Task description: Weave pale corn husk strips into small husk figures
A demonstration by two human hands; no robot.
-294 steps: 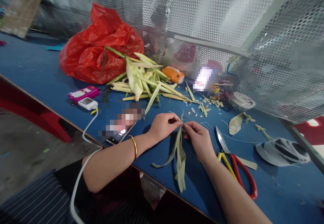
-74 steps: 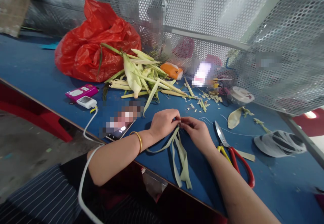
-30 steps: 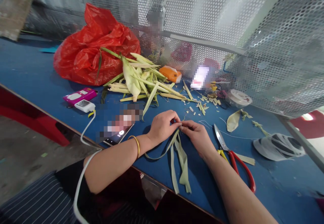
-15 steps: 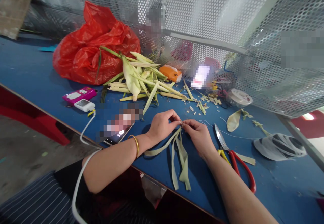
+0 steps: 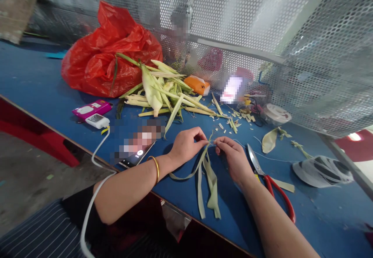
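My left hand (image 5: 186, 145) pinches the upper end of a bundle of pale green leaf strips (image 5: 208, 184) just above the blue table (image 5: 46, 83). The strips hang down and spread toward the table's near edge. My right hand (image 5: 233, 157) is closed in a pinch right beside the left, on a thin white thread (image 5: 268, 157) that runs from the strips' top off to the right across the table. A gold bangle sits on my left wrist.
Red-handled scissors (image 5: 269, 184) lie right of my right hand. A pile of green leaves (image 5: 163, 91) and a red plastic bag (image 5: 110, 54) lie behind. A phone (image 5: 136, 151), a charger with a white cable (image 5: 97, 121), a thread spool (image 5: 275, 114) and a perforated metal screen (image 5: 262, 28) surround them.
My right hand has drawn a little to the right, away from the left hand, and the thread now shows between them. The leaf strips stay pinched in the left hand.
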